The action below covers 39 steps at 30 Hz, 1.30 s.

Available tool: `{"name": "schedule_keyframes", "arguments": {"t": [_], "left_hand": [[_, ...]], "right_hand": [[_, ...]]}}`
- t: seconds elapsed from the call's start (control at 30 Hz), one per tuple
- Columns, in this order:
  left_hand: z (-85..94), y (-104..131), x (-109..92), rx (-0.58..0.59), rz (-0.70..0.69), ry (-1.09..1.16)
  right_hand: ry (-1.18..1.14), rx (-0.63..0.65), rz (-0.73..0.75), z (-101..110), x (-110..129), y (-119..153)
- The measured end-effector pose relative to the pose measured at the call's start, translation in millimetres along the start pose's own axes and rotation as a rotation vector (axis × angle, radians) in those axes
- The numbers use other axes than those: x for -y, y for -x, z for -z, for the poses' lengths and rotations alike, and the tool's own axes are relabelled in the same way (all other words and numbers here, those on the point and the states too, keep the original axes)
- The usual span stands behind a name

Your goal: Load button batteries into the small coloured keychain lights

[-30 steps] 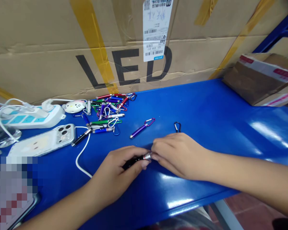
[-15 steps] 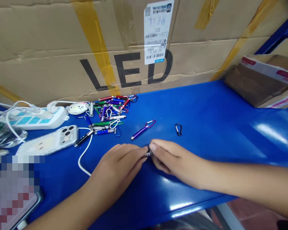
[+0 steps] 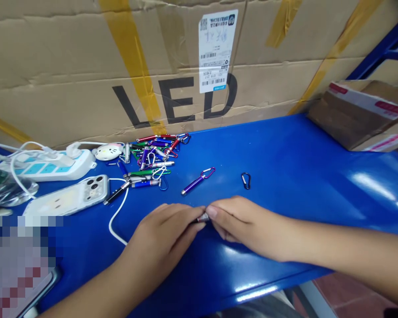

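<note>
My left hand [image 3: 167,234] is closed around a small black penlight [image 3: 203,217], whose silver end with a printed label shows past the fingertips. Thumb and fingers of my right hand [image 3: 240,225] pinch together at that end; the rest of the penlight is hidden. Just beyond the hands lies a purple penlight [image 3: 192,185] with a magenta carabiner [image 3: 208,172] clipped on. A loose black carabiner [image 3: 246,180] rests on the blue table [image 3: 285,176] to the right. Farther left is a heap of penlights [image 3: 152,152] in red, green, blue, purple and silver.
On the left are a phone in a clear case [image 3: 69,194], a white power strip [image 3: 63,168] with cables and a white cat-faced item [image 3: 108,151]. A large cardboard box [image 3: 86,48] walls off the back. A smaller box [image 3: 354,115] stands at the back right.
Both hands have dropped slightly in view. More of the penlight's silver, labelled end now shows between them. The things on the table lie as before.
</note>
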<state>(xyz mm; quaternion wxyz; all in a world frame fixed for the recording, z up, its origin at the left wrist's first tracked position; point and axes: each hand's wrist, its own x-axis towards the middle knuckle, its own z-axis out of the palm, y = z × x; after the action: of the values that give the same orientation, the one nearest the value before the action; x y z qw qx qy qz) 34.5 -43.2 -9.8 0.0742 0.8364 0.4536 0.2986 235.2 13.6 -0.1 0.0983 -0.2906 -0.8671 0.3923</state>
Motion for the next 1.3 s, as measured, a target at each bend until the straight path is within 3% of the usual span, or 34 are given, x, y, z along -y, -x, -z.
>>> {"name": "schedule_keyframes", "arguments": {"t": [0.1,0.2,0.3,0.43,0.57,0.63,0.73,0.8,0.9,0.97,1.07,1.23,1.3], "left_hand": [[2.8,-9.1,0.2,0.126,0.163,0.177],[5.0,-14.4,3.1,0.193,0.242,0.270],[4.5,-12.7,4.4,0.234,0.239,0.321],[0.1,-5.8,2.8,0.231,0.189,0.323],[-3.2,-4.0,3.4,0.209,0.222,0.267],[-3.3,-5.4,5.9,0.207,0.280,0.236],[-2.4,-7.8,11.5,0.193,0.360,0.186],[-1.9,-8.4,14.7,0.178,0.385,0.176],[-2.3,-8.0,16.1,0.162,0.381,0.190],[-2.8,-7.6,14.8,0.158,0.373,0.202],[-3.2,-7.4,11.3,0.147,0.371,0.205],[-1.7,-6.9,5.7,0.176,0.415,0.203],[-1.4,-6.3,4.2,0.198,0.416,0.220]], "right_hand": [[0.433,-0.099,0.158,13.2,-9.6,0.3],[0.765,-0.177,0.352,20.2,-18.2,0.9],[0.904,-0.215,0.486,16.4,-21.9,1.2],[0.889,-0.196,0.553,8.8,-23.3,-0.8],[0.752,-0.040,0.381,24.8,-21.9,-4.1],[0.766,-0.058,0.173,41.8,-22.1,-3.2],[0.888,-0.147,-0.278,66.7,-28.6,2.4],[0.896,-0.064,-0.477,77.5,-36.6,6.2],[0.779,0.087,-0.448,82.1,-47.4,7.3],[0.726,0.106,-0.360,78.8,-49.9,5.1],[0.747,0.073,-0.310,68.2,-48.0,0.2],[0.717,-0.134,-0.311,53.9,-50.4,-11.0],[0.635,-0.114,-0.306,54.1,-53.7,-14.8]]}}
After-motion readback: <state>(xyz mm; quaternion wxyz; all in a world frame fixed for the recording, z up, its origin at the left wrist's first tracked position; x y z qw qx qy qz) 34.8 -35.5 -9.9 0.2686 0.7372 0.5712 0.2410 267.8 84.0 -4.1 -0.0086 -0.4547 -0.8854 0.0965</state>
